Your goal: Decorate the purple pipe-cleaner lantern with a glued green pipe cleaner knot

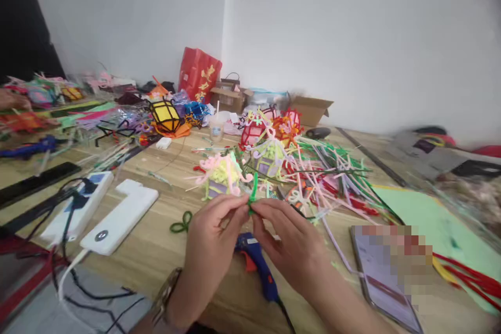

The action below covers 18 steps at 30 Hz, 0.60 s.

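Note:
Fingertips of my left hand [219,229] and my right hand [289,235] meet in a pinch on a bright green pipe cleaner [254,187], whose end sticks up above them. The part between the fingers is hidden. Under my hands lies a blue glue gun [258,266] with an orange trigger. Left of my left hand is a dark green pipe cleaner bent into loops [182,223]. Just beyond my hands stand a small pink and yellow pipe-cleaner house [221,175] and a purple and green one [269,159].
On the left lie a white power bank [121,216] and a power strip [80,206] with black cables. At right are a phone [385,276], a green sheet [438,229] and loose pipe cleaners [336,167]. A drink cup [216,129] and a red bag [199,74] stand farther back.

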Tool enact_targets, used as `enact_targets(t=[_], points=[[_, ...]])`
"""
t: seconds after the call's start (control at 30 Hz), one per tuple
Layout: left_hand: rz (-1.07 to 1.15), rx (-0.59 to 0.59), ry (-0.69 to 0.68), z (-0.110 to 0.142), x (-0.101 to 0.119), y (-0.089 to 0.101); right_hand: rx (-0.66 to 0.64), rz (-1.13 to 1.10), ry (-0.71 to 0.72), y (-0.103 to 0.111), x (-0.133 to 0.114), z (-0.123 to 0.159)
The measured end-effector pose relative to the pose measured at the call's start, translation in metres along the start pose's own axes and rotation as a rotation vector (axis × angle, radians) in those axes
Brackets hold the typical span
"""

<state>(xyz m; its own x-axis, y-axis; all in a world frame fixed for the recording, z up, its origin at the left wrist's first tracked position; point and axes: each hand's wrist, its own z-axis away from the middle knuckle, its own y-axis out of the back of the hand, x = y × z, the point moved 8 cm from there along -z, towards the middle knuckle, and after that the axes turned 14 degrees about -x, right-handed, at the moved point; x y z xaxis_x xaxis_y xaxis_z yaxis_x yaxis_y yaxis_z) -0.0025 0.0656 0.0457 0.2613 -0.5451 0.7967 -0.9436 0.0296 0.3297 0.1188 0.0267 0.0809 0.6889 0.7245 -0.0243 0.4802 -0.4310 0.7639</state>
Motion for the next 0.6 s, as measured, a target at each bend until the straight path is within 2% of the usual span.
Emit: enact_targets(t=[0.27, 0.43, 0.5, 0.6], points=[[0.031, -0.021, 0.083, -0.002, -0.009, -0.004, 0.002, -0.144, -0.060, -0.002, 0.006, 0.000], [0.240, -0.114, 0.190, 0.000, -0.023, -0.003, -0.046, -0.377, -0.222, -0.002, 0.025, -0.001], [0.294, -0.119, 0.154, 0.001, -0.024, -0.001, -0.066, -0.496, -0.304, -0.003, 0.034, 0.001], [0.222, -0.167, -0.027, 0.000, -0.013, 0.000, -0.094, -0.708, -0.412, -0.008, 0.043, 0.004]])
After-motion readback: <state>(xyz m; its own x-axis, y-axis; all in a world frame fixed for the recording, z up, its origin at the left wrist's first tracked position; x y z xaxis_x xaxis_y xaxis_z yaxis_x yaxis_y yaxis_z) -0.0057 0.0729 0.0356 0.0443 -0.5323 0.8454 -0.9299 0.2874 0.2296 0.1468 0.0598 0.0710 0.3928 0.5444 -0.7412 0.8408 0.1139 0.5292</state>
